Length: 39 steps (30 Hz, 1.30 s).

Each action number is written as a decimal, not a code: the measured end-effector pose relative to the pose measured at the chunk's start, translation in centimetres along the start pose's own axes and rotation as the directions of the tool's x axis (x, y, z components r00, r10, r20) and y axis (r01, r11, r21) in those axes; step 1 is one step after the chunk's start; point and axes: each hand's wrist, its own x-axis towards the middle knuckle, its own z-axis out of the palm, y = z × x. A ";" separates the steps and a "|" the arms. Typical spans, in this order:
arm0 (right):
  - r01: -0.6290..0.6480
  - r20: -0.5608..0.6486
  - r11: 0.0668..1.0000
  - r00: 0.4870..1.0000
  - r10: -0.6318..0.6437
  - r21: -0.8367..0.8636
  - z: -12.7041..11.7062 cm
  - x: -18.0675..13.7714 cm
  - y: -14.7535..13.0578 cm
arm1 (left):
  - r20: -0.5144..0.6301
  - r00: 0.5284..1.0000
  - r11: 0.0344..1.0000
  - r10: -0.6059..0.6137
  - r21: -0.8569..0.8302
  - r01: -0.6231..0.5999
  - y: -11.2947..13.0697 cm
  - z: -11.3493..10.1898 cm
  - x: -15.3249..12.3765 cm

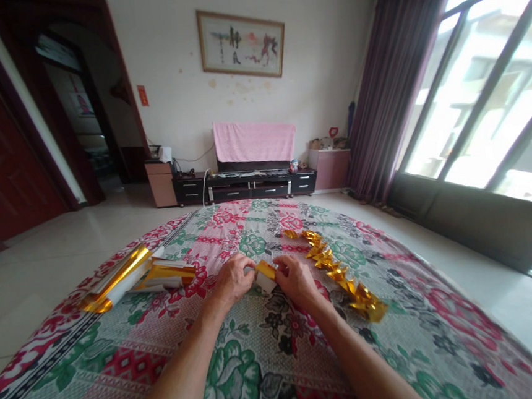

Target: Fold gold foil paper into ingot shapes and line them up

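Observation:
Between my two hands is a small piece of gold foil paper, gold along its upper part and pale below. My left hand pinches its left edge with thumb and fingertips. On the opposite edge my right hand grips it, fingers bent. A line of folded gold foil pieces runs along the cloth to the right of my right hand. Off to the left lie a curled gold foil sheet and a second foil sheet, both with whitish undersides showing.
A flowered cloth covers the round table under my arms. Beyond it, a low black cabinet stands by the wall, with a pink cloth draped over something on top. Curtains and a large window are at the right.

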 end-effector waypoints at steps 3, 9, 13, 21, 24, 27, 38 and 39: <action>0.011 -0.005 0.999 1.000 -0.011 -0.034 0.0 -0.2 -0.2 | 0.029 1.000 1.000 0.010 0.000 -0.010 0.3 0.0 -0.1; -0.001 0.014 0.999 1.000 0.002 -0.045 -0.1 -0.4 -0.6 | 0.092 0.986 0.989 0.137 -0.069 -0.131 0.7 0.0 -0.2; 0.017 0.041 0.999 0.999 -0.015 -0.043 -0.4 -0.2 -0.7 | 0.127 0.977 0.985 0.173 -0.041 -0.169 0.8 0.2 -0.2; -0.057 0.087 0.998 0.995 0.053 0.034 -0.3 0.3 0.0 | 0.111 0.975 0.981 0.191 -0.052 -0.187 1.6 0.2 -0.2; -0.059 0.065 0.998 0.996 0.057 0.026 -0.2 0.3 0.1 | 0.105 0.977 0.982 0.184 -0.057 -0.179 1.4 0.4 -0.3; -0.067 0.071 0.998 0.995 0.067 0.003 -0.2 0.4 0.0 | 0.106 0.975 0.980 0.196 -0.056 -0.190 1.3 0.5 -0.3; 0.075 0.115 0.979 0.992 -0.054 -0.190 -1.2 -0.4 -0.7 | 0.153 0.967 0.979 0.204 -0.023 -0.203 1.6 0.5 -0.4; 0.111 0.102 0.977 0.990 -0.094 -0.179 -1.2 -0.4 -0.7 | 0.155 0.966 0.978 0.206 -0.022 -0.205 1.6 0.5 -0.4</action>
